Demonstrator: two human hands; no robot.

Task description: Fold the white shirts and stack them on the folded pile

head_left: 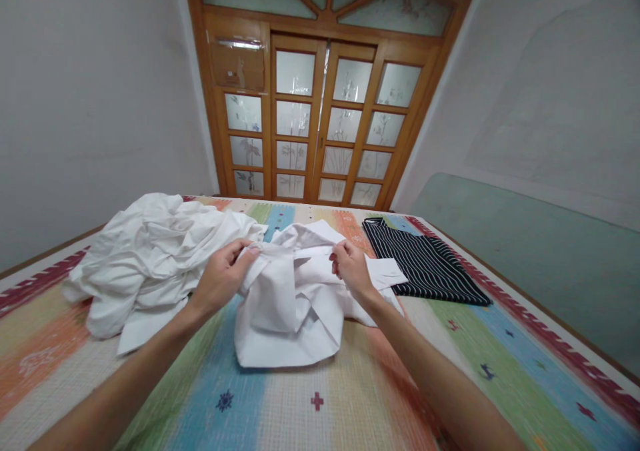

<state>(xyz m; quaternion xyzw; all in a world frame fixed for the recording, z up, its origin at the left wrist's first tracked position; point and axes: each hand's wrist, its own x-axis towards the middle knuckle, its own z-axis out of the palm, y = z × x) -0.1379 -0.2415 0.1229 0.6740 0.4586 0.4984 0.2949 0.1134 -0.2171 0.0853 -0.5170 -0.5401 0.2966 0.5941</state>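
A white shirt (pixel 295 304) lies bunched in the middle of the striped, multicoloured cloth, its lower edge towards me and a sleeve or cuff reaching right. My left hand (pixel 226 272) pinches the shirt's upper left part between thumb and fingers. At its upper right, my right hand (pixel 350 267) has its fingers closed on the white fabric. Left of my left hand is a heap of crumpled white clothes (pixel 150 257). To the right, a black garment with white stripes (pixel 425 261) lies folded flat, close to the end of the white sleeve.
The striped cloth (pixel 270 411) covers the broad surface under the clothes. Behind it stand wooden doors (pixel 320 124) with patterned glass panes. A pale green panel (pixel 530 257) runs along the right side, and grey-white walls rise on both sides.
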